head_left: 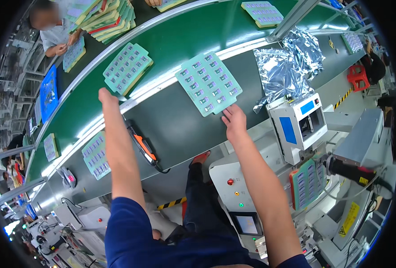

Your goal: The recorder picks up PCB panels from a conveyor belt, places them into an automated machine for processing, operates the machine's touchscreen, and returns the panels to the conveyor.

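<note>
Centre left: the left hand (107, 96) at the lower edge of a filled green tray (127, 67) on the green belt (176, 42); fingers hidden, grip cannot be told; centre: a second filled tray (209, 83), chiefly over the dark bench (180, 136); to its lower right, the right hand (234, 121), fingers parted at its corner; level, rim-only handling would probably best keep the small parts seated.

A red stool (358, 77) stands on grey floor (334, 90) near yellow-black striped tape (343, 99).
</note>
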